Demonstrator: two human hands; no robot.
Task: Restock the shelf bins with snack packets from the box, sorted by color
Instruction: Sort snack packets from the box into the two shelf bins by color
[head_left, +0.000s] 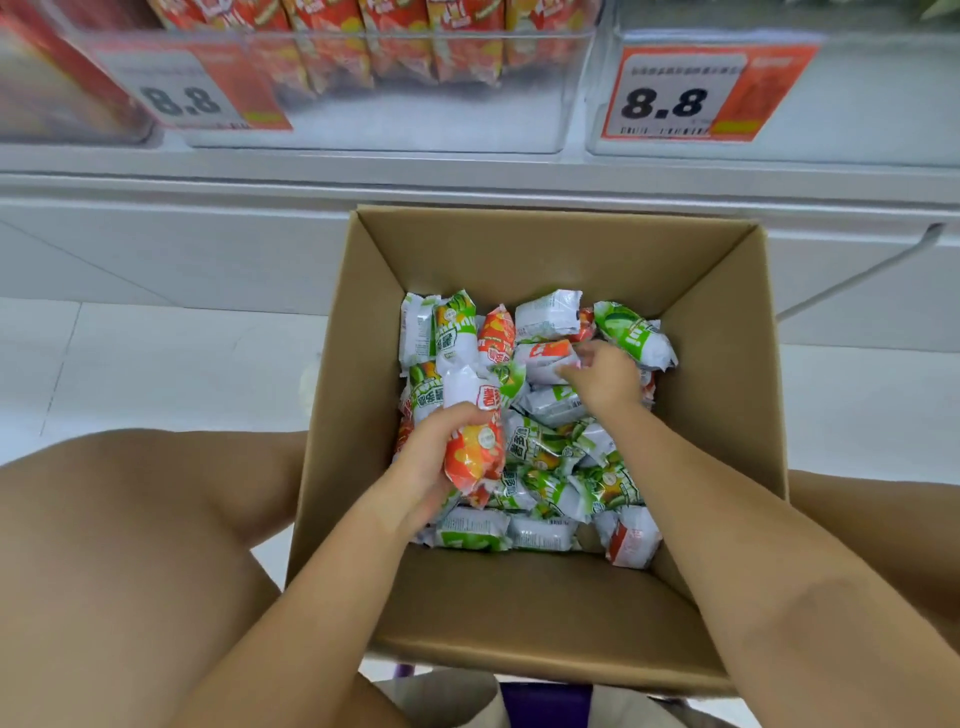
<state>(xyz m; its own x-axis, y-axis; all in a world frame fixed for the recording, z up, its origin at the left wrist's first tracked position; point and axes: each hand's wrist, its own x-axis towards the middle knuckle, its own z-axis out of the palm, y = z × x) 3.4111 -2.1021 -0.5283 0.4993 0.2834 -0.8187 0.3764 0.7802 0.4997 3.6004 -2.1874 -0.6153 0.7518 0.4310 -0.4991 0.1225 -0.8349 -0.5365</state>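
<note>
The shelf (467, 176) runs ahead of me, its clear bin (395, 119) stocked with orange packets beside a price tag (691, 98). Below it sits the open cardboard box (722, 395), a heap of green and orange snack packets (561, 467) on its floor. My left grip (431, 462) curls round an orange packet (475, 452). My right grip (602, 376) pinches another orange packet (545, 356) in the heap.
</note>
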